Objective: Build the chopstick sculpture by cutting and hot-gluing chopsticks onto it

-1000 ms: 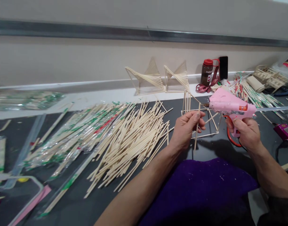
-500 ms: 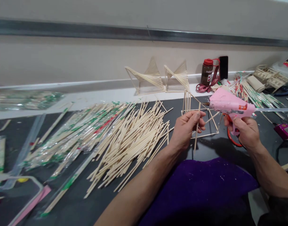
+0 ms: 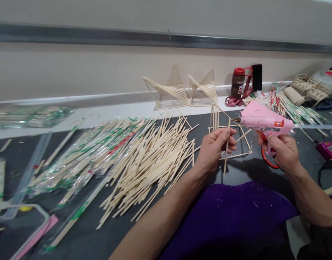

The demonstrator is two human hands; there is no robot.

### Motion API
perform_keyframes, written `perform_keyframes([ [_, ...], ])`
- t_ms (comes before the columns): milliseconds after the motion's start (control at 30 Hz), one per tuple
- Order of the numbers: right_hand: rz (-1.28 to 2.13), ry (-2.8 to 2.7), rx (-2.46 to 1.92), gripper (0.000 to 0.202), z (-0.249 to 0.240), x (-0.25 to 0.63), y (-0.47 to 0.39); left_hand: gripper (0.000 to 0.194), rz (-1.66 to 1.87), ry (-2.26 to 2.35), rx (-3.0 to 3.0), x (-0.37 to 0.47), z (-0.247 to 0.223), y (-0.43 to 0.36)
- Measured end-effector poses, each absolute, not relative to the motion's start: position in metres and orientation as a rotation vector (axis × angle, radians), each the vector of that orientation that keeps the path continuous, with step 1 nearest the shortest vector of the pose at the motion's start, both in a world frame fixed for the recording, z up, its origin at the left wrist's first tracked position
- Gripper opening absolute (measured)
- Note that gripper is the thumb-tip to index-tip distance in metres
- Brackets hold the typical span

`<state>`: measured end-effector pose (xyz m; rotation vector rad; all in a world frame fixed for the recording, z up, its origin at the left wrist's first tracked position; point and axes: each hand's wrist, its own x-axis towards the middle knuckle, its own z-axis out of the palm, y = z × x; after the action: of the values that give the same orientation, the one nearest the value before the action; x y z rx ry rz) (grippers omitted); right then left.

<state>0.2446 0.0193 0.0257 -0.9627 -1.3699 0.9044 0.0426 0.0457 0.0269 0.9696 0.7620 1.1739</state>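
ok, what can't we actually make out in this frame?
Head view only:
- Glue gun tip: too small to tell whether it touches the stick in the left hand.
- Trigger: covered by the right hand.
- Bottle label: too small to read.
- Wrapped sticks far left: blurred.

A big heap of bare sticks [image 3: 152, 162] sprawls across the middle of my dark table [image 3: 87, 231], with wrapped chopstick packs [image 3: 81, 159] toward its left edge. Along the far edge stand two finished stick models [image 3: 182, 90] and a red-capped bottle [image 3: 238, 83].
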Motion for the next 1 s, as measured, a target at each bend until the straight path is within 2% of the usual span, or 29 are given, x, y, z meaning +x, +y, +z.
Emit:
perform_keyframes([
  [567,0.917,-1.328,-0.924,0.025,0.029,0.244,0.021,0.026,1.156,0.746,1.017,0.040,0.026,0.047],
  [1000,1.097,-1.279,-0.945,0.030,0.031,0.262,0.023,0.030,1.046,0.794,1.364,0.013,0.033,0.064],
])
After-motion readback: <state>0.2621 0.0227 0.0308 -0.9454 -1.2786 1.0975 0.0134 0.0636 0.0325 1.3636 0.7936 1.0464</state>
